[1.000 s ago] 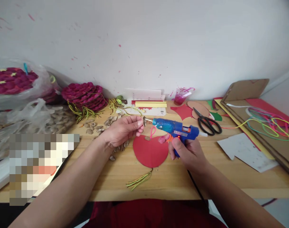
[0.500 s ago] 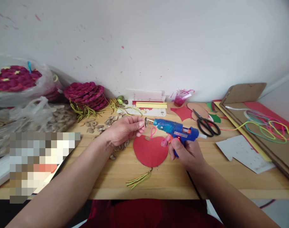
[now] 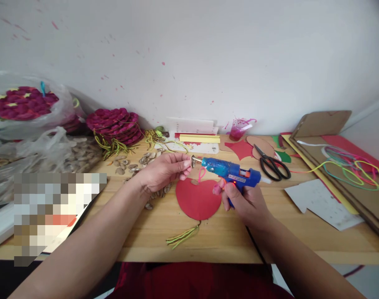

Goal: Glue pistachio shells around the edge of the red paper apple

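Observation:
My left hand (image 3: 164, 172) pinches a small brown shell (image 3: 193, 162) between thumb and fingertips. The metal nozzle of a blue hot glue gun (image 3: 222, 167) meets the shell or is very close to it. Wrapped round the gun's handle is my right hand (image 3: 247, 203), its forefinger at the orange trigger. An orange-red light glows on the gun's side. Below both hands lies a red heart-shaped cutout (image 3: 198, 201) with a pink cord loop (image 3: 202, 173) at its top, a shell near its upper edge and a yellow-green tassel (image 3: 183, 236) at its bottom.
Loose shells (image 3: 122, 165) are scattered left of the cutout. Behind them rises a stack of magenta shell-covered pieces (image 3: 114, 126), beside plastic bags (image 3: 52, 145). Black scissors (image 3: 272, 164), paper scraps (image 3: 323, 203), coloured cords (image 3: 353, 168) and a paint-stained cup (image 3: 237, 132) stand or lie rightward.
The view has shifted slightly, so everything sits a little further right. Both hands keep nearly the same pose, with the shell still at the nozzle.

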`<action>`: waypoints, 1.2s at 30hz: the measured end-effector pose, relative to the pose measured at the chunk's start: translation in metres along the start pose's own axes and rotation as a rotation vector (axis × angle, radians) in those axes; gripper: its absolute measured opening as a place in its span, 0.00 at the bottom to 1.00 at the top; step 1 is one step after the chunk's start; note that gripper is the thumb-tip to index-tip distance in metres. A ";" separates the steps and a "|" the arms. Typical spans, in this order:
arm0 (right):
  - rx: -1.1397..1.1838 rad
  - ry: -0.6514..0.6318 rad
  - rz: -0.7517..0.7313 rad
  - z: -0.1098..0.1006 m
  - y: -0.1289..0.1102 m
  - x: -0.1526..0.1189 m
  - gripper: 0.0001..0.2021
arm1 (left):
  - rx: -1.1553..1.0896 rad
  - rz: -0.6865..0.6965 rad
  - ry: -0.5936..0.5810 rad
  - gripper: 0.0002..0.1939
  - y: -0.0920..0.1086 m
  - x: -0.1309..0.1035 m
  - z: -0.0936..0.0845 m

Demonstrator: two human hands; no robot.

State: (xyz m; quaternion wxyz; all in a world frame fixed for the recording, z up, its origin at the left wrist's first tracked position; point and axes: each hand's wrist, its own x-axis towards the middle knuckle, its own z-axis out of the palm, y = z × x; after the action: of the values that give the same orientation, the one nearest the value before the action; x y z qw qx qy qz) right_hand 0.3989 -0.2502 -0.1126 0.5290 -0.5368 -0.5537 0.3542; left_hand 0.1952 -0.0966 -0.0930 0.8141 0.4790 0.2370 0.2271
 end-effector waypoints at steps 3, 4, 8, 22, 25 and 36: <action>0.008 0.000 0.002 0.000 0.002 -0.001 0.20 | 0.009 -0.007 0.006 0.18 0.000 0.000 -0.001; 0.005 -0.002 0.001 0.000 0.002 -0.001 0.20 | 0.013 -0.009 0.008 0.18 -0.001 0.000 -0.001; -0.006 -0.012 0.007 -0.001 0.004 -0.001 0.19 | 0.026 -0.012 0.012 0.18 -0.001 -0.001 0.000; -0.020 -0.005 -0.018 -0.002 0.006 -0.001 0.18 | 0.028 -0.023 0.009 0.18 -0.002 -0.001 -0.002; -0.014 -0.004 -0.014 -0.001 0.004 -0.001 0.19 | 0.026 -0.023 0.004 0.18 -0.001 -0.001 -0.002; -0.030 0.012 -0.015 -0.002 0.006 -0.001 0.17 | 0.021 -0.026 0.013 0.18 -0.002 -0.001 -0.003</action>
State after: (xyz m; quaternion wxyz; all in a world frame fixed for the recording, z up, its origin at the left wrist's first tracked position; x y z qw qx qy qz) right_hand 0.4020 -0.2503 -0.1179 0.5266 -0.5426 -0.5599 0.3388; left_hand 0.1933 -0.0961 -0.0958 0.8104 0.4830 0.2507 0.2171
